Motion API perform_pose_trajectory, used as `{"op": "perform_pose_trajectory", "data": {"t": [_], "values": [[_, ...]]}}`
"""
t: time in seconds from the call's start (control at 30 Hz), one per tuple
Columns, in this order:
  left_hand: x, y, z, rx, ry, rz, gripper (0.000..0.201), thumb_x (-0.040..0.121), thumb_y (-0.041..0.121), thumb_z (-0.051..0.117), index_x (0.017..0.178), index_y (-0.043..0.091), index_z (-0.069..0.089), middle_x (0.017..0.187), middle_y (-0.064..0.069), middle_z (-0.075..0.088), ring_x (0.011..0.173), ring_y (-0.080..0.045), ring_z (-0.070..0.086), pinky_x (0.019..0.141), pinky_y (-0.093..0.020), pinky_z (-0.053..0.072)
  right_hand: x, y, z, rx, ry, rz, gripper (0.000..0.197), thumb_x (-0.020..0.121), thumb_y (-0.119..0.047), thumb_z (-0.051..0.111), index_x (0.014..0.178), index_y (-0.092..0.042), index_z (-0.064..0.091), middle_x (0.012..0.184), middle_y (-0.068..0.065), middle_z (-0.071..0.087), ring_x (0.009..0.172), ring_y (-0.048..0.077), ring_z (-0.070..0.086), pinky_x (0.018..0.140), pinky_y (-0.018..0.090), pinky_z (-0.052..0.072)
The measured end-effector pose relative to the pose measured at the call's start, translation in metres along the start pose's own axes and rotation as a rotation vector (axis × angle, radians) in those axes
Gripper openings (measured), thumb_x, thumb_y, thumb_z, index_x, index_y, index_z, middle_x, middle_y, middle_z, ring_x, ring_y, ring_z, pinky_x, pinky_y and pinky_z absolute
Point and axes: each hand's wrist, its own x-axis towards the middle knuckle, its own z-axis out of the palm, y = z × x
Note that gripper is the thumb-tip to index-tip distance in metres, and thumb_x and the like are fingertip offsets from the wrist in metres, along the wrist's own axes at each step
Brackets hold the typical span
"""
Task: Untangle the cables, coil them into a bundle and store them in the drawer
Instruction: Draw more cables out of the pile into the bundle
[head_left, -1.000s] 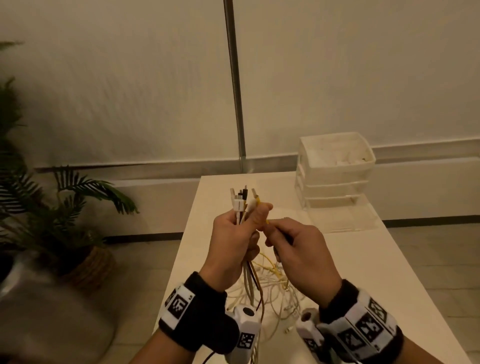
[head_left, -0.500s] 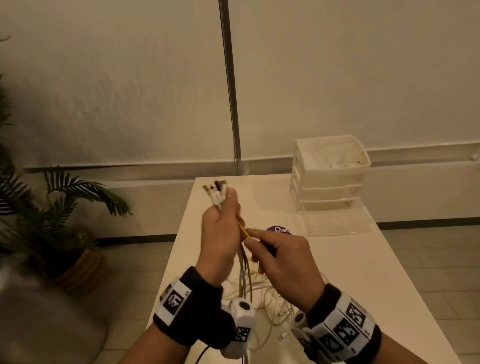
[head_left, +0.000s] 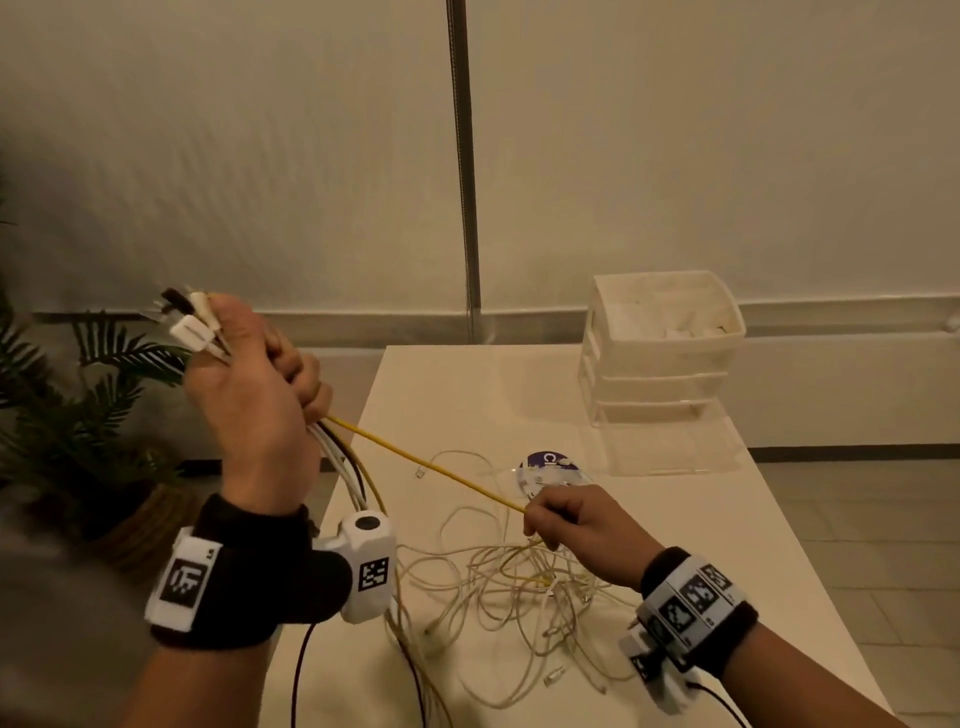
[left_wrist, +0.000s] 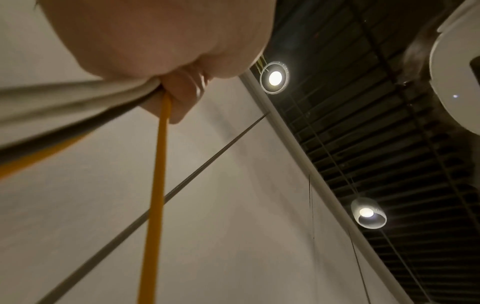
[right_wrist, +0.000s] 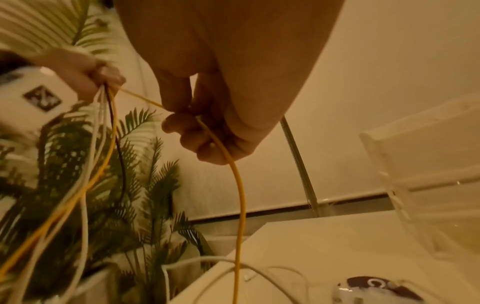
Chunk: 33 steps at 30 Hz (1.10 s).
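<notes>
My left hand (head_left: 254, 384) is raised at the left and grips a bunch of cable ends (head_left: 189, 317), white and black plugs sticking out above the thumb. From its underside a yellow cable (head_left: 426, 465) runs taut down to my right hand (head_left: 566, 517), which pinches it above the table; the pinch shows in the right wrist view, yellow cable (right_wrist: 235, 172). A loose tangle of white cables (head_left: 509, 587) lies on the white table (head_left: 701, 519). In the left wrist view the yellow cable (left_wrist: 158, 185) leaves my curled fingers (left_wrist: 182, 92). The drawer unit (head_left: 662, 345) stands at the far right.
A clear drawer front or tray (head_left: 670, 441) juts out at the unit's base. A round purple-and-white packet (head_left: 550, 467) lies beyond the tangle. A potted palm (head_left: 78, 415) stands on the floor left of the table. A metal pole (head_left: 465, 171) runs up the wall.
My left hand has swung up and to the left with the cable ends. My right hand has slid down the yellow cable toward the table, drawing it taut.
</notes>
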Motion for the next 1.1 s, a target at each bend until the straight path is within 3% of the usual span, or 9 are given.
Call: {"op": "perform_pose_trajectory", "data": {"t": [0.1, 0.23, 0.33, 0.43, 0.6, 0.73, 0.9, 1.0, 1.1], "values": [[0.003, 0.004, -0.006, 0.096, -0.089, 0.047, 0.041, 0.103, 0.043, 0.041, 0.066, 0.024, 0.040, 0.051, 0.007, 0.031, 0.040, -0.010, 0.023, 0.037, -0.022, 0.018, -0.001, 0.005, 0.002, -0.016, 0.034, -0.007, 0.027, 0.090, -0.037, 0.053, 0.065, -0.032, 0.061, 0.058, -0.005, 0.051, 0.057, 0.010, 0.048, 0.059, 0.030, 0.042], [-0.026, -0.019, 0.005, 0.694, -0.690, 0.102, 0.031, 0.091, 0.046, 0.062, 0.071, 0.021, 0.063, 0.053, 0.014, 0.053, 0.046, -0.004, 0.048, 0.046, -0.021, 0.038, -0.003, -0.013, -0.006, 0.069, 0.153, -0.012, 0.035, 0.097, -0.024, 0.052, 0.063, -0.023, 0.056, 0.057, -0.002, 0.042, 0.054, 0.014, 0.038, 0.057, 0.033, 0.034], [-0.061, -0.049, 0.025, 0.834, -0.891, 0.081, 0.013, 0.084, 0.042, 0.072, 0.083, 0.029, 0.070, 0.071, 0.018, 0.069, 0.067, 0.001, 0.063, 0.059, -0.018, 0.048, -0.005, -0.038, -0.014, 0.238, 0.118, -0.072, 0.033, 0.096, -0.026, 0.051, 0.069, -0.010, 0.057, 0.060, 0.009, 0.041, 0.055, 0.019, 0.036, 0.055, 0.033, 0.031], [-0.075, -0.067, 0.036, 0.756, -0.877, 0.025, 0.013, 0.091, 0.038, 0.065, 0.078, 0.036, 0.065, 0.071, 0.016, 0.068, 0.066, -0.002, 0.061, 0.060, -0.022, 0.045, -0.006, -0.051, -0.021, 0.431, 0.127, -0.051, 0.035, 0.099, -0.022, 0.049, 0.077, 0.004, 0.058, 0.056, 0.006, 0.038, 0.052, 0.019, 0.034, 0.052, 0.031, 0.032], [-0.071, -0.070, 0.038, 0.779, -0.840, 0.106, 0.035, 0.093, 0.016, 0.064, 0.064, 0.034, 0.058, 0.056, 0.023, 0.056, 0.050, -0.002, 0.046, 0.051, -0.017, 0.032, -0.015, -0.056, -0.026, 0.445, 0.096, -0.033, 0.030, 0.097, -0.026, 0.050, 0.077, -0.010, 0.067, 0.058, 0.005, 0.047, 0.051, 0.017, 0.040, 0.054, 0.026, 0.038], [-0.049, -0.065, 0.034, 0.602, -0.497, -0.035, 0.029, 0.096, 0.022, 0.060, 0.067, 0.021, 0.064, 0.045, 0.013, 0.049, 0.041, -0.001, 0.038, 0.047, -0.026, 0.030, -0.015, -0.049, -0.028, 0.310, 0.123, -0.046, 0.028, 0.100, -0.016, 0.047, 0.080, -0.012, 0.066, 0.061, 0.002, 0.053, 0.056, 0.017, 0.047, 0.060, 0.026, 0.042], [-0.001, -0.048, 0.008, 0.324, -0.042, -0.151, 0.027, 0.097, 0.033, 0.058, 0.074, 0.020, 0.064, 0.049, 0.011, 0.037, 0.042, -0.008, 0.030, 0.040, -0.021, 0.026, -0.019, -0.017, -0.020, 0.226, 0.164, 0.040, 0.028, 0.099, -0.016, 0.047, 0.077, -0.007, 0.063, 0.060, 0.005, 0.049, 0.057, 0.017, 0.044, 0.058, 0.030, 0.041], [-0.004, -0.049, -0.002, 0.480, -0.055, -0.075, 0.012, 0.092, 0.037, 0.064, 0.089, 0.028, 0.072, 0.056, 0.015, 0.046, 0.049, -0.005, 0.038, 0.050, -0.029, 0.035, -0.018, -0.012, -0.019, 0.224, 0.248, 0.103, 0.029, 0.100, -0.012, 0.046, 0.075, -0.009, 0.061, 0.057, 0.004, 0.044, 0.056, 0.019, 0.039, 0.056, 0.031, 0.036], [-0.032, -0.050, 0.009, 0.577, -0.287, 0.089, 0.011, 0.092, 0.027, 0.066, 0.100, 0.029, 0.074, 0.055, 0.017, 0.053, 0.047, -0.002, 0.041, 0.047, -0.022, 0.035, -0.012, -0.021, -0.019, 0.269, 0.276, 0.108, 0.031, 0.099, -0.014, 0.047, 0.072, -0.011, 0.062, 0.058, 0.006, 0.041, 0.057, 0.020, 0.035, 0.055, 0.032, 0.030]]}}
